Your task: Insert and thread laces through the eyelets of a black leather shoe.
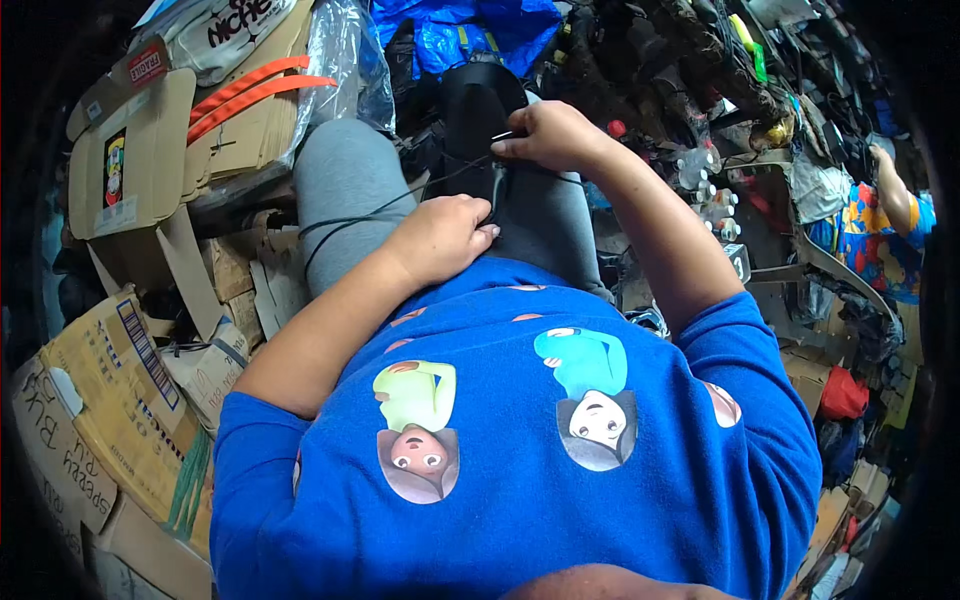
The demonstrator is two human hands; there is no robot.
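A black, smooth, curved piece (480,105), perhaps footwear, stands between my knees. My left hand (440,240) lies in my lap with its fingers curled in at the lower part of this piece; a narrow dark strip (498,185) rises by the fingertips. My right hand (555,137) is above my right thigh, thumb and fingers pinched on a thin dark thing (513,134) too small to make out. Thin black cord (365,217) crosses my left thigh in loops and runs between the two hands. What the left fingers close on is mostly hidden.
Flattened cardboard boxes (140,150) and orange strips (255,95) lie to the left. A blue plastic sheet (465,35) is ahead. Small bottles (715,205) and piled dark scraps (680,80) stand at the right. Another person's arm (893,190) shows at far right.
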